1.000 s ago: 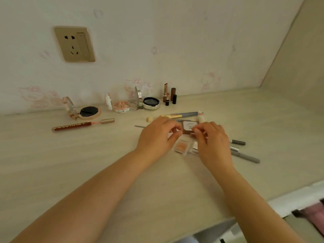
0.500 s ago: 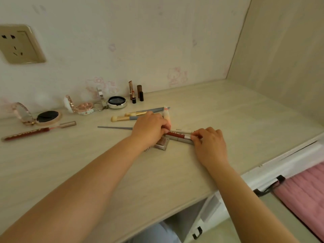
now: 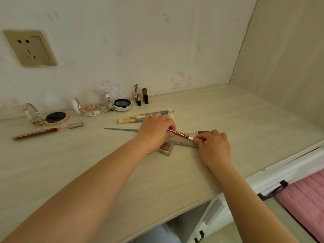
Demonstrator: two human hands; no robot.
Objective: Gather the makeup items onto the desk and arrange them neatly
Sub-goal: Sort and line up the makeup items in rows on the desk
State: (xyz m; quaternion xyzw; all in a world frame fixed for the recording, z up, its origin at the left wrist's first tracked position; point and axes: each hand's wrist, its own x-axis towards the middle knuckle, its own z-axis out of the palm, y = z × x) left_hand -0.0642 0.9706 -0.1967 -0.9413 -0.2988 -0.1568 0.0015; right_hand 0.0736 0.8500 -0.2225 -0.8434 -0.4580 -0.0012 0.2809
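- On the far left of the desk (image 3: 245, 123) we note a second red lip pencil (image 3: 37, 133) lying flat, with an open compact (image 3: 52, 118) just behind it by the wall; both sit well apart from the hands
- Further along the wall stand a pink compact (image 3: 90, 110), a dark round compact (image 3: 122, 104) and a small group of upright lipsticks (image 3: 140, 97)
- In front of these lie the brushes (image 3: 129, 120), and a thin grey stick (image 3: 121, 129) runs out from under the left hand
- The left hand (image 3: 155, 131) rests over the near end of the red lip pencil (image 3: 178, 135), fingers curled round it; we judge it grips that end, though the knuckles hide the contact
- The pencil's long axis runs from upper left down to lower right, spanning the gap between the two hands
- Under the pencil we see a grey case (image 3: 182, 143) and a small palette (image 3: 165, 148), touching or nearly so
- A white pencil (image 3: 192, 132) lies just behind, roughly level across the desk
- The right hand (image 3: 214, 146) pinches the silver tip of the red pencil between thumb and fingertips
- In our judgement the coming move turns on that slant: the pencil must be swung level to match its neighbours, and the right hand, holding the free outer end, is best placed to steer it
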